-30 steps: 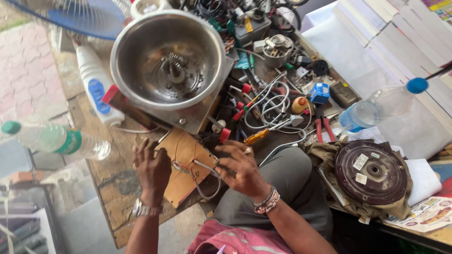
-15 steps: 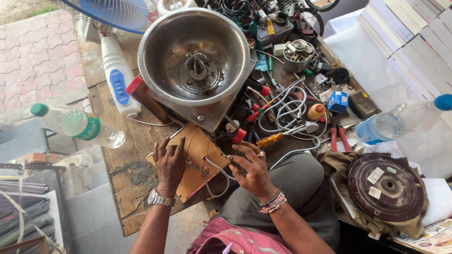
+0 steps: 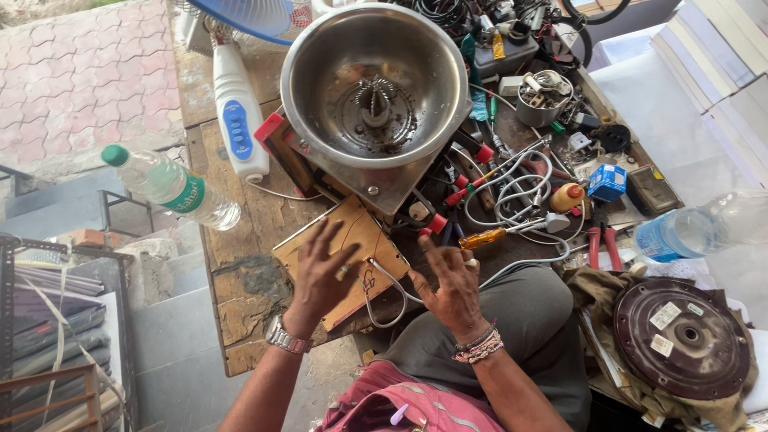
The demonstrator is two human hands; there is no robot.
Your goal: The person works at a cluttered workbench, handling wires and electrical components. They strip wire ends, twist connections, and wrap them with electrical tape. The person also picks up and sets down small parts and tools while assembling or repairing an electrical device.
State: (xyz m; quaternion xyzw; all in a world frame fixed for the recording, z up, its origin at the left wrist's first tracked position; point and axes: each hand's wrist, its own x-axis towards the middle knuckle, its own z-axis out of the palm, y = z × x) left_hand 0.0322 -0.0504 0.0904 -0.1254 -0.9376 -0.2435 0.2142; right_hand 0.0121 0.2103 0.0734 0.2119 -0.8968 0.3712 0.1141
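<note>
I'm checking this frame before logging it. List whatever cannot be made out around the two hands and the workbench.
Head view only:
- Flat brown board: its middle is hidden under the left hand.
- Right hand: only its back shows; what the fingers pinch besides the grey wire is unclear.
- Clear plastic bottle with blue label: blurred, cut off by the right edge.
- Blue fan: cut off by the top edge.
- Parts beyond the steel bowl: too small to identify.

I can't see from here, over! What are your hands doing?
Left hand flat on brown board. Right hand open beside white wire. Steel bowl close behind.
</note>
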